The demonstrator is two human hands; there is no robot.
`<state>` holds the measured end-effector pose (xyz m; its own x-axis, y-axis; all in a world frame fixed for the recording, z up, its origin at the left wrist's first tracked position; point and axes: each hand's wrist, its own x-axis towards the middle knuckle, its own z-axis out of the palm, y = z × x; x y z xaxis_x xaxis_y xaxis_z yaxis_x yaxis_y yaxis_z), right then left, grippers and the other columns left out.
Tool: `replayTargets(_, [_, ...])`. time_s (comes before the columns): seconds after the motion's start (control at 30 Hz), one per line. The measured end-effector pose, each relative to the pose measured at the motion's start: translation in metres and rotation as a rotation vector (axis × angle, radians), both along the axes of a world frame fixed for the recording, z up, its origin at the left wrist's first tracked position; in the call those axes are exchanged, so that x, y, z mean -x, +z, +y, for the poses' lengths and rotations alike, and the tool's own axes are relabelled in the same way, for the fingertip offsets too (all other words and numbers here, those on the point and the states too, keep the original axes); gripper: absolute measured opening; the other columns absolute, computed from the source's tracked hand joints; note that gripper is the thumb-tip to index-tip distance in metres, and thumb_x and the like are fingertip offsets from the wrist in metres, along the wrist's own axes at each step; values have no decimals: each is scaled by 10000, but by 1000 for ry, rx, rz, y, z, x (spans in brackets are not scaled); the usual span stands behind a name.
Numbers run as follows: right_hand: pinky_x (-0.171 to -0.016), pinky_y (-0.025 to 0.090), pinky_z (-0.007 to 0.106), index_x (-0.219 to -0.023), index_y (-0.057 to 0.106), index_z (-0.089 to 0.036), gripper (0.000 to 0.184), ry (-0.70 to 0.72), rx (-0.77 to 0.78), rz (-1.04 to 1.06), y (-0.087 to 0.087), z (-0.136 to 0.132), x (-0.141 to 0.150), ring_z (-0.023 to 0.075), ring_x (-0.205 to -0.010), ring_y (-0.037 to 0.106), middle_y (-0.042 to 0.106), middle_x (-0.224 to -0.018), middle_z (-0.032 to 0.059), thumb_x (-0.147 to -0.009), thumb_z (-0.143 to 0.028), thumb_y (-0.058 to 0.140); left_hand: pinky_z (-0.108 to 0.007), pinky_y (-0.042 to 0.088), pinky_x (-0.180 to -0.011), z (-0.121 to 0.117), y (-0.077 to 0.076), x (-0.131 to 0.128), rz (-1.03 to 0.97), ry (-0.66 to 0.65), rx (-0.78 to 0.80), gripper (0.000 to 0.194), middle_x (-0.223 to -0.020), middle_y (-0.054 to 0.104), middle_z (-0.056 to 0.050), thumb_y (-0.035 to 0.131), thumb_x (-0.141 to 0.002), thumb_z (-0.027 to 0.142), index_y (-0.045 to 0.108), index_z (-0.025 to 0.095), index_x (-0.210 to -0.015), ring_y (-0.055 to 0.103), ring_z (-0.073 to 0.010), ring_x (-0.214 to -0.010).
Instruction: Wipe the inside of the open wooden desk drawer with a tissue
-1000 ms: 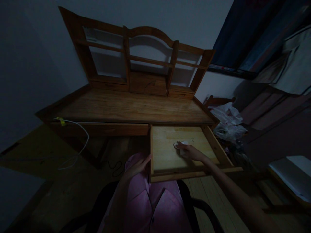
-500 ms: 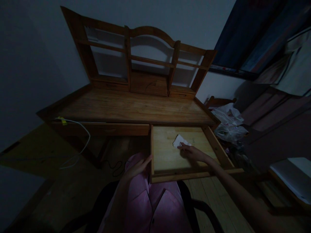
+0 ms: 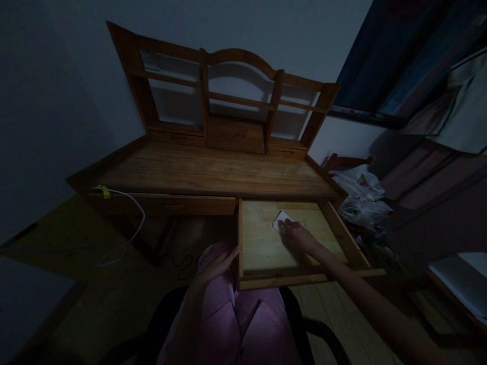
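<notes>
My right hand [image 3: 299,237] is inside the pulled-out wooden drawer [image 3: 262,261], with its fingers closed on a small white cloth [image 3: 280,218]. The cloth is pressed to the pale drawer bottom, left of the middle; part of it is hidden under the fingers. At the drawer's left side, my left hand [image 3: 219,264] has its fingers stretched out, and their tips touch the outer face of the side wall. Its thumb is hard to make out in the dim light.
The wooden desk [image 3: 213,170] carries a shelf unit [image 3: 236,129] at its back. A white cable [image 3: 139,208] with a yellow tag hangs off the left front edge. Plastic bags [image 3: 361,185] stand at the right, and a black chair armrest [image 3: 327,332] is below.
My right hand has slid slightly with the cloth, and the fingers now cover more of it. My left hand stays at the drawer side. The view has shifted slightly.
</notes>
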<state>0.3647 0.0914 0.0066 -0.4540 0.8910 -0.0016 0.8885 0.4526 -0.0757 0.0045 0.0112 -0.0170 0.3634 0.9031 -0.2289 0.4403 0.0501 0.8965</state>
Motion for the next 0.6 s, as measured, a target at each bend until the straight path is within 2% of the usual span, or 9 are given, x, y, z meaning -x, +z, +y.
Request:
replayTargets(0.07, [-1162, 378, 479, -1572, 424, -59, 600, -34, 24, -80, -1, -1, 9, 399, -1452, 400, 397, -1526, 317, -994, -219, 433, -320, 225, -1267, 0, 2, -1, -7, -2, 27, 634, -1474, 575, -20, 329, -1013, 636, 681, 248, -1371, 465, -186, -1448])
replayTargets(0.13, [-1166, 369, 493, -1608, 329, -20, 628, -63, 71, -138, -2, -2, 13, 425, -1495, 316, 320, -1549, 366, -999, -158, 390, -309, 262, -1252, 0, 7, -2, -26, -11, 48, 618, -1420, 625, -15, 324, -1016, 616, 687, 255, -1362, 512, -183, -1409])
replayTargets(0.2, [-1139, 402, 501, -1634, 258, -32, 659, -79, 106, -166, -5, -1, 13, 431, -1495, 309, 270, -1573, 370, -991, -117, 370, -306, 302, -1233, -1, 13, -2, -33, -16, 82, 606, -1367, 662, -1, 323, -1010, 607, 700, 270, -1345, 541, -189, -1382])
replayTargets(0.3, [-1080, 459, 517, -1649, 247, -90, 691, -79, 111, -125, -10, 4, 7, 428, -1455, 388, 251, -1588, 355, -965, -65, 345, -296, 333, -1214, -2, 19, -3, -25, -25, 110, 635, -1349, 670, 7, 300, -1004, 613, 695, 262, -1358, 551, -194, -1373])
replayTargets(0.33, [-1089, 449, 528, -1652, 241, -103, 718, -81, 109, -118, -12, 6, 5, 428, -1461, 376, 237, -1596, 349, -946, -41, 349, -285, 326, -1216, -3, 19, -3, -20, -36, 101, 651, -1359, 664, -2, 290, -1007, 607, 681, 242, -1378, 549, -190, -1374])
replayTargets(0.4, [-1151, 367, 563, -1655, 207, -84, 787, -87, 143, -122, -15, 10, 4, 439, -1509, 260, 182, -1614, 346, -898, -19, 410, -260, 291, -1228, -2, 17, -3, 11, -26, 81, 670, -1418, 622, -18, 292, -1009, 602, 653, 208, -1413, 511, -181, -1411])
replayTargets(0.5, [-1188, 251, 630, -1632, 154, 30, 863, -127, 260, -104, -17, 13, 10, 466, -1533, 89, 115, -1610, 372, -885, -148, 548, -263, 262, -1242, -3, 14, -2, 63, 20, 99, 684, -1535, 502, -16, 330, -1001, 624, 607, 201, -1463, 416, -190, -1482])
replayTargets(0.6, [-1185, 255, 631, -1597, 151, 114, 926, -145, 331, -71, -14, 14, 17, 461, -1535, 84, 107, -1597, 383, -929, -368, 574, -284, 264, -1245, -3, 14, -1, 26, 11, 110, 701, -1527, 509, -33, 324, -1004, 641, 611, 189, -1456, 448, -203, -1461])
